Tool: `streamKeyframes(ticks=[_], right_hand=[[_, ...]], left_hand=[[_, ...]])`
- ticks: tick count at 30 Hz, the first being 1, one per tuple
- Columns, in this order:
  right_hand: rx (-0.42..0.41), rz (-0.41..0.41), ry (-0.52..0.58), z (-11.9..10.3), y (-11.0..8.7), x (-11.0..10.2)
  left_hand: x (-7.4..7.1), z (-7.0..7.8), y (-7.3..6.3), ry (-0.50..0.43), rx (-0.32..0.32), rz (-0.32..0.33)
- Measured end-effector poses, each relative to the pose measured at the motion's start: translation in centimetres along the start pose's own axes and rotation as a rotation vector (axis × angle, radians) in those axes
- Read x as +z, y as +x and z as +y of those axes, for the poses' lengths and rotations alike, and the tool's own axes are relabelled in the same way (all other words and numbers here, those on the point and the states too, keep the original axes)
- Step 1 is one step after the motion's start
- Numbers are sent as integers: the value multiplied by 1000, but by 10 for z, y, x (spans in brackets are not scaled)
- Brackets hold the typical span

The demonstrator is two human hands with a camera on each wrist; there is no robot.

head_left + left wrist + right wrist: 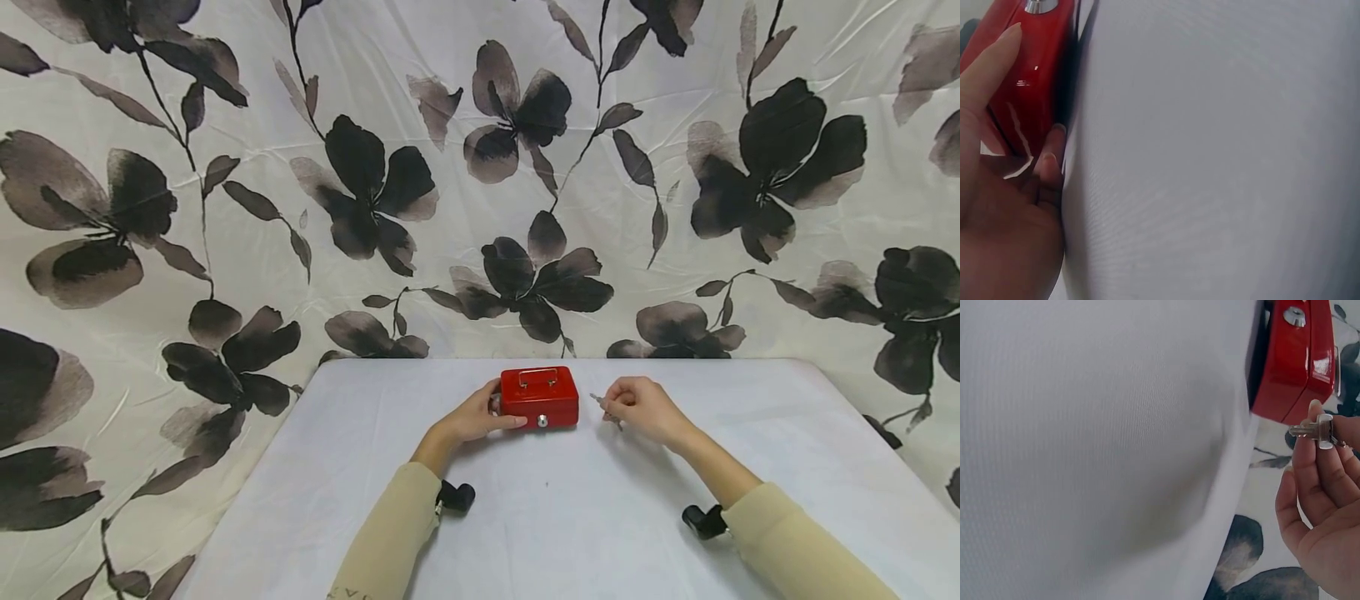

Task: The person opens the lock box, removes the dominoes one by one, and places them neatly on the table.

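Note:
A small red metal cash box (540, 398) with a folding handle on its lid sits on the table, lid closed. The silver round lock (1295, 317) is on its front face. My left hand (474, 419) grips the box's left end, its thumb (999, 62) along the front and the other fingers round the side. To the right of the box, my right hand (647, 408) pinches a small silver key (1317, 430) between thumb and fingers, its blade pointing away from the fingertips. A metal ring (1340, 443) hangs at the key's head, partly hidden by the hand.
A white cloth covers the table (570, 533), whose far edge runs just behind the box. Behind it hangs a floral curtain (420, 75). Black wrist camera mounts (703, 522) show at both sleeves.

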State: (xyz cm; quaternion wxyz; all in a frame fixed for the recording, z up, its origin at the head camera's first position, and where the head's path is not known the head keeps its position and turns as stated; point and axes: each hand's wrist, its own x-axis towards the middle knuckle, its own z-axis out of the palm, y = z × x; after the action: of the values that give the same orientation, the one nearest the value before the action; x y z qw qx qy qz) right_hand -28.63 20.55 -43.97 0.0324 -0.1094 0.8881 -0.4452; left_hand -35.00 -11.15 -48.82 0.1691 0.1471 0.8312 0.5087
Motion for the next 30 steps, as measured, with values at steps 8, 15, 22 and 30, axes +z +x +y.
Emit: streamKeyframes(ticks=[8,15,22,30], right_hand=[[-40,-6,-6,-3,-6,8],[-56,-17,7,-3,-11,12],[-51,-19,2,-10,-11,15],[-57,-34,10,-14,-9,19]], left_hand=[[2,-1,-1,2,-22,0],[3,1,-1,-7,-36,-12],[-1,4,2,-26,-9,-22],[-5,8,0,-11,16,-15]])
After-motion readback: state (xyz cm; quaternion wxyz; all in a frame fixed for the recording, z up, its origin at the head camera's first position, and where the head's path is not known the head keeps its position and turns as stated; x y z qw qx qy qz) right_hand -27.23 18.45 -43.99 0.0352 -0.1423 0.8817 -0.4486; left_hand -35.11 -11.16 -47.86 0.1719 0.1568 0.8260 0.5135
